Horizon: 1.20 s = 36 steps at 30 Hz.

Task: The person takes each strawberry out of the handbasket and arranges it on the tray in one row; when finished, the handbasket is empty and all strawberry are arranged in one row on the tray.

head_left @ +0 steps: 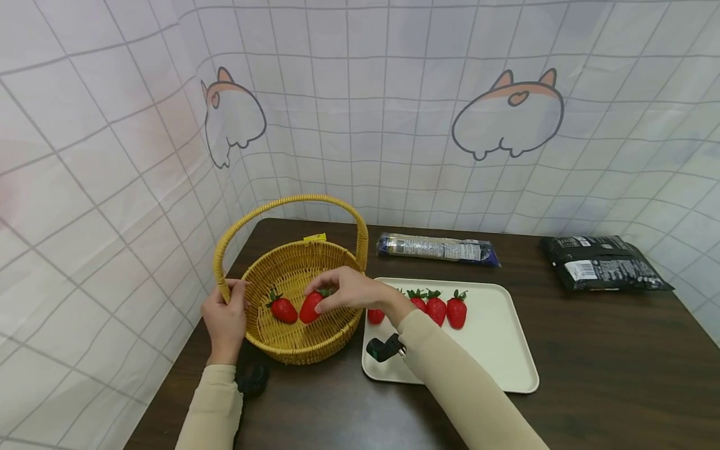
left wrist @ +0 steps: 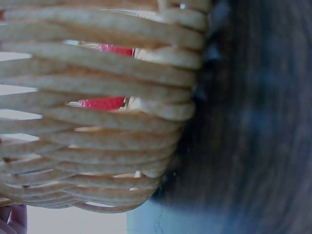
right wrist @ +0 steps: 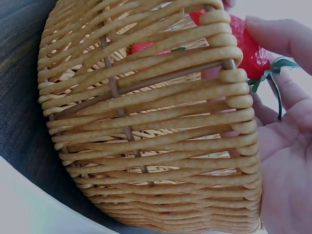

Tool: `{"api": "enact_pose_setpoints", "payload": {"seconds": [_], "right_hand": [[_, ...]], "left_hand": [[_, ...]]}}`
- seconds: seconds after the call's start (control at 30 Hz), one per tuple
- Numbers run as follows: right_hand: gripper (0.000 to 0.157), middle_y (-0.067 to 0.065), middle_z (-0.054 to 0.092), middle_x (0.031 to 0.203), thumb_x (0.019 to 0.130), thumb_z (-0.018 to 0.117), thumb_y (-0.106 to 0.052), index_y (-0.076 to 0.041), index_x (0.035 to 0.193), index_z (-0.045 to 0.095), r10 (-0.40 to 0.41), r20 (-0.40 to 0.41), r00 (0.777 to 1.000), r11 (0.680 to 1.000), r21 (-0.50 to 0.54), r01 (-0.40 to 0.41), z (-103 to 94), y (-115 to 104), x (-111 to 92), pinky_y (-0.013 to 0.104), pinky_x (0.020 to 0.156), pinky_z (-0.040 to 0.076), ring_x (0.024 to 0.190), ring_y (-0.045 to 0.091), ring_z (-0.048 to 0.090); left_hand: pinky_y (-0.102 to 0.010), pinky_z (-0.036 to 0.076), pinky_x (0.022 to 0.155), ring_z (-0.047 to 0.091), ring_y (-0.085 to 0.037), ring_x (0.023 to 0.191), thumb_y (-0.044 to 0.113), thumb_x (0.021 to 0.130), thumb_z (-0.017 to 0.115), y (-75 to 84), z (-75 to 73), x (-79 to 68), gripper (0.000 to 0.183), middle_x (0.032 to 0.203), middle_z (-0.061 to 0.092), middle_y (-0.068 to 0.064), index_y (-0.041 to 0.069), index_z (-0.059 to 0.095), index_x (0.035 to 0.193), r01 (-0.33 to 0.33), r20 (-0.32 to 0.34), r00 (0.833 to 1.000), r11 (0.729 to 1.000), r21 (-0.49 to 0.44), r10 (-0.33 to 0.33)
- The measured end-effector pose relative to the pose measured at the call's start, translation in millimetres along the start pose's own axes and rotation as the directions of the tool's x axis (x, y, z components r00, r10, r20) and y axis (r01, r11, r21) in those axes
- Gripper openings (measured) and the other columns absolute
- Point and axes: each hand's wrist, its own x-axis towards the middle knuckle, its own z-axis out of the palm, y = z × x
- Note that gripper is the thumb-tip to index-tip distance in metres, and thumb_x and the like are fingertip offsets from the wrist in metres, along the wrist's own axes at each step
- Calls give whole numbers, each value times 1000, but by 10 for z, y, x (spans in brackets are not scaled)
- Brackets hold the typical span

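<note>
A yellow wicker basket [head_left: 302, 355] with a tall arched handle stands at the left of the dark table. My left hand [head_left: 225, 325] grips it at the foot of the handle, on the left rim. Inside the basket, my right hand [head_left: 355, 291] pinches a red strawberry [head_left: 309, 308] between thumb and fingers; its green leaves show in the right wrist view. Another strawberry [head_left: 284, 310] lies in the basket just left of it. On the white tray [head_left: 497, 365] to the right are several more strawberries [head_left: 456, 312], partly hidden behind my right wrist. Basket weave fills much of the left wrist view.
Behind the tray lies a long clear-and-blue packet [head_left: 435, 248]. A black bag [head_left: 604, 264] with a white label sits at the table's back right. A small yellow tag [head_left: 315, 237] shows behind the basket's rim. Grid-patterned cloth [head_left: 394, 137] hangs along the back and left.
</note>
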Motion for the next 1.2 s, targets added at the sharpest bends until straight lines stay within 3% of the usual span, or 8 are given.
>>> {"api": "enact_pose_setpoints", "payload": {"seconds": [0.17, 0.33, 0.4, 0.5, 0.63, 0.83, 1.0, 1.2], "right_hand": [[33, -4, 66, 121, 86, 73, -13, -14, 119, 71, -16, -29, 999, 1000, -13, 16, -3, -6, -47, 30, 83, 53, 104, 15, 60], [33, -3, 69, 120, 88, 72, -15, -13, 121, 71, -26, -74, 997, 1000, -12, 25, -29, -6, -139, 30, 82, 52, 104, 14, 61], [33, -2, 70, 116, 89, 70, -15, -14, 121, 71, -20, -106, 994, 1000, 0, 20, -42, -1, -188, 30, 82, 52, 101, 15, 63], [33, 1, 71, 112, 90, 67, -14, -13, 123, 69, -5, -148, 989, 998, 56, 14, -60, 16, -268, 32, 83, 53, 97, 24, 69], [35, 8, 70, 113, 91, 64, -8, -6, 127, 65, 12, -192, 981, 990, 143, 16, -82, -10, -405, 44, 89, 53, 93, 37, 70], [32, 12, 63, 124, 93, 64, -8, -7, 125, 66, 17, -270, 963, 991, 132, 19, -150, 78, -626, 41, 86, 55, 93, 36, 70], [30, 11, 64, 124, 96, 56, -9, -11, 125, 65, 30, -347, 937, 992, 126, 15, -224, 144, -886, 39, 87, 55, 92, 35, 71], [30, 18, 61, 119, 93, 43, 0, 2, 116, 61, 13, -485, 874, 970, 219, 107, -323, 266, -1174, 38, 75, 57, 87, 35, 65]], "left_hand": [[-20, 34, 40, 49, -29, 48, 7, 98, 57, -2, 2, -6, 22, 61, 55, -28, -6, 69, 84, -2, 8, 1000, 1000, 6, 2], [-19, 35, 41, 49, -9, 46, 8, 98, 57, 4, 5, -3, 23, 61, 55, -29, -7, 69, 85, -3, 12, 1000, 1000, -1, 3], [-19, 36, 42, 48, -6, 47, 9, 98, 57, 1, 6, 0, 24, 62, 55, -29, -7, 68, 85, -3, 10, 1000, 1000, -2, 3], [-19, 36, 41, 50, -17, 47, 9, 98, 58, -7, 4, 2, 23, 61, 55, -28, -7, 69, 85, -1, 7, 1000, 1000, 0, 1], [-22, 33, 38, 49, -24, 47, 9, 98, 57, -17, -4, -4, 23, 60, 55, -25, -7, 69, 86, 0, 6, 1000, 1000, 6, 0], [-23, 32, 38, 49, -31, 49, 9, 99, 56, -86, -6, -4, 24, 61, 55, -27, -8, 69, 87, 2, 2, 1000, 1000, 25, -2], [-23, 33, 38, 49, -25, 47, 12, 98, 58, -321, 6, 32, 25, 57, 55, -17, -7, 70, 88, 8, -4, 1000, 1000, 21, -8], [-23, 35, 39, 50, -23, 47, 18, 98, 60, -393, 17, 39, 28, 57, 56, -15, -6, 70, 88, -7, -11, 1000, 1000, 12, 7]]}}
